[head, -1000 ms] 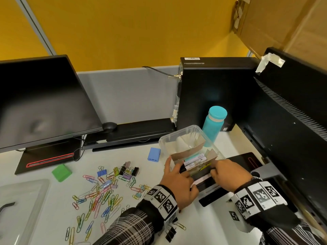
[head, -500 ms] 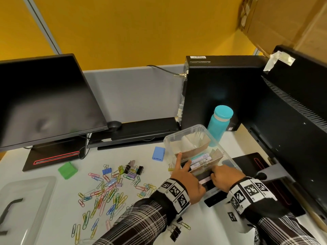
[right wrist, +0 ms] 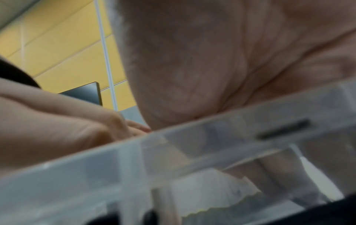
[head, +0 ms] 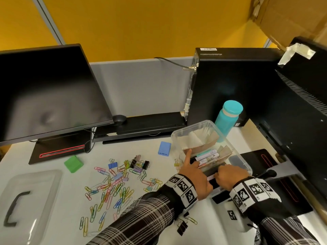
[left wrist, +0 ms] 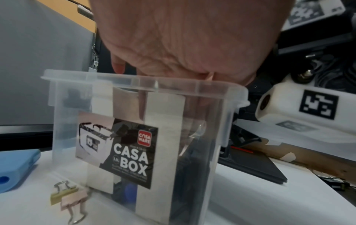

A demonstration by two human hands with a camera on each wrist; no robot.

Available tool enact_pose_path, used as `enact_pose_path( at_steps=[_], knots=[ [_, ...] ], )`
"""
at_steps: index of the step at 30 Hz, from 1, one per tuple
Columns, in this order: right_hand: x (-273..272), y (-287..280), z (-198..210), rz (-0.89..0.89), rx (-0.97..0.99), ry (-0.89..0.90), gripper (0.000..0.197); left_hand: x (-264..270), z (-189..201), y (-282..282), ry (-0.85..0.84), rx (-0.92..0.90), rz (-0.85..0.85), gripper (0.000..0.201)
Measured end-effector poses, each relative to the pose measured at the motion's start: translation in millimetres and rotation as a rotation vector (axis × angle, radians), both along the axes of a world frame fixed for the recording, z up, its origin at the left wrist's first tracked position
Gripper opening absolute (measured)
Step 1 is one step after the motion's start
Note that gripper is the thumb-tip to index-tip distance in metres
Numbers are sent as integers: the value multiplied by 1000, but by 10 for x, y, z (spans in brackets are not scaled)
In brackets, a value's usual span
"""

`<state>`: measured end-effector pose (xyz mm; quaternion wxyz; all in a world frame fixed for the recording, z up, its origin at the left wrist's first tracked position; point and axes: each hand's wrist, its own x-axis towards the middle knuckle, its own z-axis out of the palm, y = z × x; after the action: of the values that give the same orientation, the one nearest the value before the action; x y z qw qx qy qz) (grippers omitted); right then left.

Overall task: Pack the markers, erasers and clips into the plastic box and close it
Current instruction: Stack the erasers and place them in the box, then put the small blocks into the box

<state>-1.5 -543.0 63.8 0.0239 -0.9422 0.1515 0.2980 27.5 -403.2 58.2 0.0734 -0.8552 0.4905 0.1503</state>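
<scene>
The clear plastic box (head: 194, 125) stands open at the desk's right, split by cardboard dividers. Several markers (head: 208, 156) lie in its middle section. Both hands reach into the near section, onto a black pack (head: 212, 171) with a pale strip. My left hand (head: 193, 167) presses down with straight fingers and its index finger points up along the wall. My right hand (head: 224, 174) curls its fingers over the pack's edge. Loose paper clips (head: 109, 188), binder clips (head: 139, 164), a blue eraser (head: 164, 150) and a green eraser (head: 73, 163) lie on the desk to the left.
The box's clear lid (head: 26, 200) with a black handle lies at the far left. A teal bottle (head: 228, 119) stands just behind the box, against a black computer tower (head: 230, 82). A monitor (head: 44, 91) fills the back left. Two binder clips (left wrist: 71, 199) lie by the box's left wall.
Both hands have sunk lower into the box's near section with the black pack. The left index finger has lifted and straightened. The head camera has shifted a little.
</scene>
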Motion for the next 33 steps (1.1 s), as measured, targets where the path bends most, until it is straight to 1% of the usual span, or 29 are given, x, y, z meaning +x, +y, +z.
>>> enact_pose_path(
  at_steps=[2, 4, 5, 7, 8, 9, 10, 11, 13, 15, 17, 19, 20, 22, 24, 25, 28, 31, 33],
  knots=[
    [21, -24, 18, -21, 13, -4, 29, 11, 24, -3, 0, -15, -4, 67],
    [23, 15, 63, -42, -1, -22, 35, -1, 32, 36, -9, -74, -27, 70],
    [15, 44, 81, -60, -4, -29, 36, -5, 26, 84, 8, -128, -44, 68],
    [-5, 118, 117, -98, -2, -50, 36, -12, 33, 256, 44, -272, -49, 55],
    [-10, 170, 168, -106, -5, -75, 35, -6, 61, 388, 38, -356, -20, 49],
    [-8, 236, 244, -104, -10, -123, 34, 9, 85, 563, 41, -437, 45, 46],
    [-1, 330, 339, -99, -13, -196, 33, 43, 115, 779, 57, -502, 148, 44],
    [10, 456, 446, -83, -3, -291, 31, 102, 98, 1016, 77, -527, 275, 44],
    [101, 755, 615, -35, 100, -488, 25, 272, 20, 1565, 66, -537, 525, 44],
    [304, 1070, 630, 10, 254, -574, 23, 483, -114, 2154, -3, -472, 733, 47],
    [585, 1336, 497, 33, 350, -561, 20, 690, -238, 2686, -44, -319, 916, 52],
    [916, 1521, 266, 53, 360, -522, 13, 853, -292, 3088, -70, -176, 1025, 55],
    [1076, 1588, 138, 59, 336, -489, 13, 926, -305, 3233, -75, -123, 1050, 57],
    [1340, 1657, -143, 47, 254, -381, 32, 1053, -339, 3443, -91, -70, 1060, 61],
    [1471, 1688, -400, 5, 171, -267, 50, 1161, -408, 3568, -91, -52, 1058, 66],
    [1488, 1700, -512, -5, 131, -228, 56, 1205, -455, 3612, -80, -49, 1060, 68],
    [1464, 1741, -768, 29, 11, -142, 64, 1292, -626, 3701, -12, -29, 1052, 71],
    [1461, 1764, -825, 77, -55, -173, 70, 1342, -753, 3726, 11, -21, 1025, 68],
    [1479, 1757, -831, 86, -60, -199, 68, 1364, -795, 3716, 2, -31, 1006, 64]
  ],
)
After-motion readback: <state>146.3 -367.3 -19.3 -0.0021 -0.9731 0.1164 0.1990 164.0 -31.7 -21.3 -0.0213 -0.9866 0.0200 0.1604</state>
